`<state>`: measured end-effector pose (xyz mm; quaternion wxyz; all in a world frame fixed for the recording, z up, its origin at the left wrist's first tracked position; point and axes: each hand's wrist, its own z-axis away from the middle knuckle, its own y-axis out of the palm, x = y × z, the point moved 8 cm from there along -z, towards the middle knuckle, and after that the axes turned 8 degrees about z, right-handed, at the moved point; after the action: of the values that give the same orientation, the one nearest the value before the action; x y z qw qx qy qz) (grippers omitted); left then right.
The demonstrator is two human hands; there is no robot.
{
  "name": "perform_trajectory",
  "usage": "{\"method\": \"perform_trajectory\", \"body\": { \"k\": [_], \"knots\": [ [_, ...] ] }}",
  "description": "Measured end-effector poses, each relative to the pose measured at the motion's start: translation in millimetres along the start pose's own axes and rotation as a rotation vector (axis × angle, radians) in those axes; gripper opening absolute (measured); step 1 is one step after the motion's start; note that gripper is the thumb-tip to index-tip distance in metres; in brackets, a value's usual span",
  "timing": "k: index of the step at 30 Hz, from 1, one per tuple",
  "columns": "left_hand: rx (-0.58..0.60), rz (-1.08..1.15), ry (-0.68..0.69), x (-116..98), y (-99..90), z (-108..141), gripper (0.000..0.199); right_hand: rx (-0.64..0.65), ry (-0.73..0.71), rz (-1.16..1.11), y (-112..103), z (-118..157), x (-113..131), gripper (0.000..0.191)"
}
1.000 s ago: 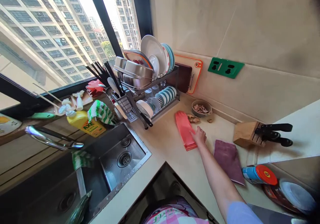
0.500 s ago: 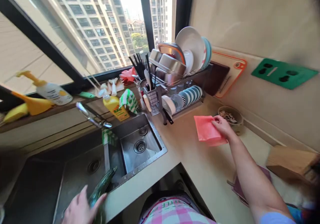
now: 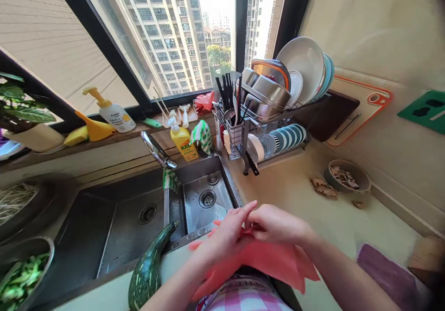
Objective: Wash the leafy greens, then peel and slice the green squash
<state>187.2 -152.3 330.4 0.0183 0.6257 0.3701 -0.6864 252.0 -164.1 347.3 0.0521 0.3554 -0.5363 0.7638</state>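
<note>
Both hands meet in front of my apron, over the edge between sink and counter. My left hand [image 3: 227,230] is closed on coral-pink rubber gloves [image 3: 269,257], index finger reaching forward; its other fingertips are partly hidden. My right hand [image 3: 276,220] pinches the same pink material beside it, with curled fingers touching the left ones. The glove cuffs hang below the right wrist, and finger-like ends poke out past my left hand. A green striped squash [image 3: 148,269] lies on the sink's front edge, left of my left forearm, its stem over the basin.
A double steel sink [image 3: 121,227] lies ahead, with a faucet [image 3: 156,149] over it. Behind stand a yellow bottle [image 3: 184,144] and a dish rack [image 3: 274,158]. At right are a bowl [image 3: 347,176] and ginger-like pieces [image 3: 323,187]; at left, a bowl of greens [image 3: 48,250].
My right hand has brought the pink gloves from the right counter to in front of my body. My left hand has left the squash and joined it. The view has turned left.
</note>
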Motion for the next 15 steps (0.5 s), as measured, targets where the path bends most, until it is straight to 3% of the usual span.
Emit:
{"method": "perform_trajectory", "body": {
  "k": [2,4,6,8,10,12,15],
  "knots": [
    [0.041,0.106,-0.117,18,-10.9,3,0.062,-0.122,0.037,-0.027,-9,-6,4,0.015],
    [0.094,0.155,-0.220,44,-28.3,5,0.038,-0.331,0.105,-0.058,-26,-2,-1,0.018],
    [0.101,0.207,-0.348,78,-55.9,4,0.019,-0.547,0.194,-0.106,-36,15,-15,0.020],
    [0.050,0.347,-0.479,118,-90.2,1,0.024,-0.651,0.314,-0.203,-23,40,-36,0.022],
    [-0.021,0.544,-0.566,159,-123.8,-9,0.040,-0.650,0.474,-0.326,16,71,-63,0.027],
    [-0.085,0.660,-0.620,198,-150.8,-28,0.046,-0.621,0.636,-0.421,71,110,-90,0.028],
    [-0.240,0.458,-0.696,250,-174.5,-71,0.041,-0.739,0.906,-0.508,149,184,-128,0.033]
  ]
}}
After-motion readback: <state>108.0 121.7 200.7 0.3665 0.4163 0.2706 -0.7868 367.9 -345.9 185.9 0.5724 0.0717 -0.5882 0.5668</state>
